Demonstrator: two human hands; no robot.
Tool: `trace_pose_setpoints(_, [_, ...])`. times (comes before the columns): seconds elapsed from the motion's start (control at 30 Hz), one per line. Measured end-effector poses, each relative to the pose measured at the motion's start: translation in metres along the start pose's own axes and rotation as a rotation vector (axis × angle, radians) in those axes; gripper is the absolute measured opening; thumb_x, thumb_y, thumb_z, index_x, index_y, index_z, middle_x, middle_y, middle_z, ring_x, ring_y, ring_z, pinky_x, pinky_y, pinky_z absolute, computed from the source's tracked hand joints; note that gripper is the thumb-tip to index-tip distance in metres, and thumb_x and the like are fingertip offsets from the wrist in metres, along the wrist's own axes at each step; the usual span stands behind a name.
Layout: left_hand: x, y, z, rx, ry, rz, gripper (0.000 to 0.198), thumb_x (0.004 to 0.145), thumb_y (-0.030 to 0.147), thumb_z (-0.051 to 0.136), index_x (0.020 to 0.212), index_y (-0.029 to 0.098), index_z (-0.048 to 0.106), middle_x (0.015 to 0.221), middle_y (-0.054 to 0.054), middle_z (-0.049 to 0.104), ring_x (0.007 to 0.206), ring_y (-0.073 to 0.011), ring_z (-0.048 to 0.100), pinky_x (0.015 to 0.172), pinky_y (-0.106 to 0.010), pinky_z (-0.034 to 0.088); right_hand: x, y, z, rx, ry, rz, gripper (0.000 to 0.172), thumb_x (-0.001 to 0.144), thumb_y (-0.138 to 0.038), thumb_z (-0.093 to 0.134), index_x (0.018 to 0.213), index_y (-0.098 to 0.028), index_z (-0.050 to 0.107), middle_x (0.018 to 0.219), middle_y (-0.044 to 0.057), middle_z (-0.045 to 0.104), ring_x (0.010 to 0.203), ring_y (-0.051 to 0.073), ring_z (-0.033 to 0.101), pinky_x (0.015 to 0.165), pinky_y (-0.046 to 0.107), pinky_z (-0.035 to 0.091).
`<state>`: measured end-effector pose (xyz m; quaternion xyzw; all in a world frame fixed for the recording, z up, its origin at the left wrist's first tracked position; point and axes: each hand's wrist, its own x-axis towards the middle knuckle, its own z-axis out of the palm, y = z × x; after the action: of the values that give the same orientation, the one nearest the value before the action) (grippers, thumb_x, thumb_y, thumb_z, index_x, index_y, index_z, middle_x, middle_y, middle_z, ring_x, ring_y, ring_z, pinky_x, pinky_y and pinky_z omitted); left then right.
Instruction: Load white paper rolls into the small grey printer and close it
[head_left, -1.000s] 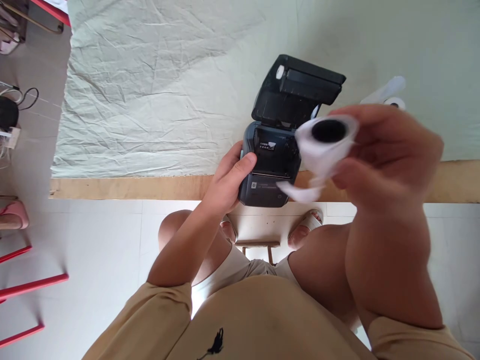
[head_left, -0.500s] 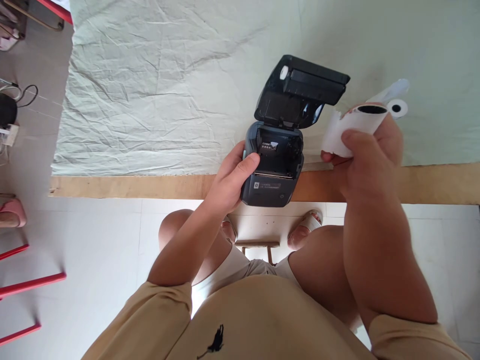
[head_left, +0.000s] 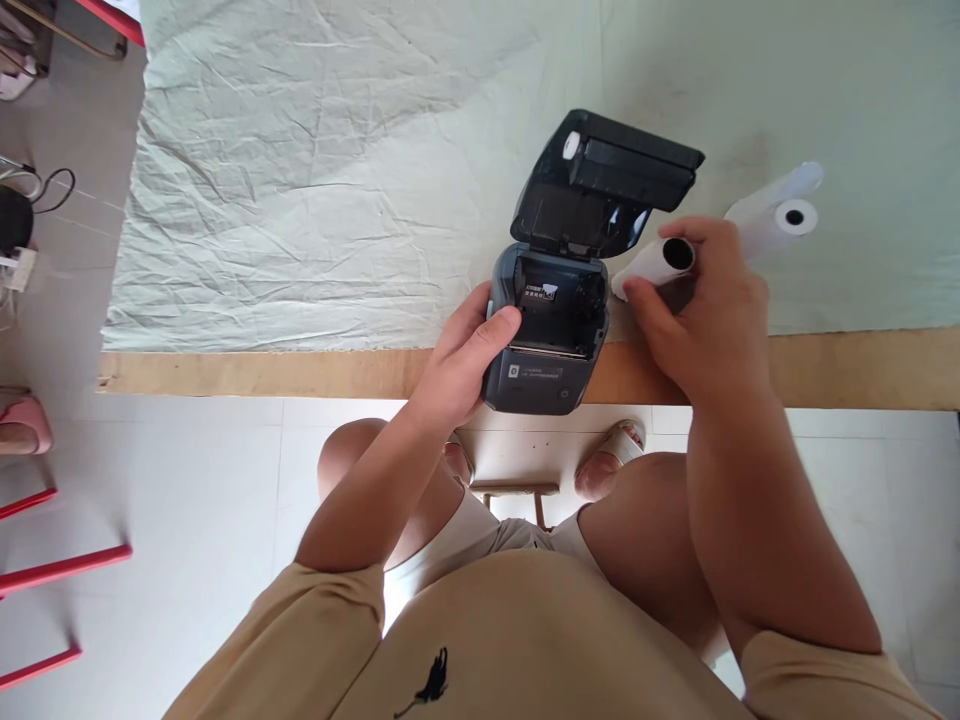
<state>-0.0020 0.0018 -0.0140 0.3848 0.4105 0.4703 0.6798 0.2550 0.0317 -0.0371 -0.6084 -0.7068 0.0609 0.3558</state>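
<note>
A dark portable label printer [head_left: 534, 375] is gripped at its left side by my left hand [head_left: 469, 350], the thumb over its edge. Its lid [head_left: 611, 180] stands open, and the bay inside holds no roll. My right hand [head_left: 712, 310] has thumb and forefinger around a white paper roll core [head_left: 651, 270] with a wide, dark hole, low over the cloth just right of the printer. Behind the fingers lies a white paper roll [head_left: 776, 225] with a small hole, and a loose white strip [head_left: 787, 185] stretches beside it.
A pale green cloth [head_left: 337, 180] covers the table, whose wooden front edge [head_left: 262, 372] runs below the hands. Red metal legs [head_left: 67, 570] stand on the floor at left, along with a black cable [head_left: 64, 190]. A small stool [head_left: 517, 490] is under the table.
My right hand has moved left and lowered the core toward the cloth beside the printer, turning its hole toward me. The left hand and printer have barely moved.
</note>
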Motion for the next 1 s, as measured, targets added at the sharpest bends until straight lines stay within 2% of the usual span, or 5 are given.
trace_pose_setpoints(0.13, [0.0, 0.0, 0.001, 0.01, 0.009, 0.003, 0.059, 0.093, 0.079, 0.087, 0.113, 0.025, 0.076, 0.114, -0.009, 0.089, 0.112, -0.0339, 0.09, 0.079, -0.04, 0.074, -0.001, -0.006, -0.006, 0.062, 0.014, -0.078, 0.053, 0.097, -0.04, 0.074, 0.149, -0.031, 0.065, 0.122, 0.01, 0.084, 0.102, 0.029, 0.079, 0.088, 0.048, 0.062])
trace_pose_setpoints(0.33, [0.001, -0.001, 0.0, -0.027, -0.008, 0.015, 0.052, 0.094, 0.072, 0.09, 0.114, 0.025, 0.079, 0.112, -0.007, 0.09, 0.113, -0.0322, 0.089, 0.077, -0.036, 0.072, 0.014, 0.044, -0.014, 0.054, 0.636, -0.158, 0.039, 0.096, -0.051, 0.072, 0.129, -0.031, 0.071, 0.122, 0.01, 0.069, 0.096, 0.027, 0.066, 0.074, 0.045, 0.043])
trace_pose_setpoints(0.5, [0.001, 0.0, 0.0, -0.021, 0.003, 0.02, 0.051, 0.093, 0.07, 0.091, 0.113, 0.024, 0.08, 0.114, -0.007, 0.091, 0.113, -0.0331, 0.09, 0.079, -0.037, 0.073, 0.023, 0.087, 0.0, -0.1, 0.474, 0.041, 0.068, 0.074, -0.021, 0.091, 0.136, -0.031, 0.065, 0.133, 0.012, 0.062, 0.108, 0.028, 0.065, 0.088, 0.048, 0.054])
trace_pose_setpoints(0.67, [0.002, -0.001, 0.0, -0.009, 0.009, 0.01, 0.055, 0.091, 0.074, 0.091, 0.113, 0.024, 0.079, 0.116, -0.008, 0.091, 0.124, -0.0366, 0.088, 0.088, -0.042, 0.075, 0.02, 0.072, 0.006, -0.113, 0.351, 0.168, 0.067, 0.072, 0.0, 0.076, 0.131, -0.031, 0.07, 0.136, 0.013, 0.069, 0.102, 0.025, 0.07, 0.074, 0.038, 0.05])
trace_pose_setpoints(1.0, [0.002, 0.0, 0.001, -0.013, 0.026, 0.006, 0.054, 0.09, 0.071, 0.092, 0.11, 0.024, 0.077, 0.118, -0.009, 0.091, 0.129, -0.0388, 0.087, 0.094, -0.045, 0.076, 0.019, 0.055, 0.002, -0.044, 0.262, 0.214, 0.062, 0.075, -0.009, 0.071, 0.134, -0.028, 0.073, 0.126, 0.016, 0.072, 0.107, 0.03, 0.071, 0.082, 0.044, 0.056])
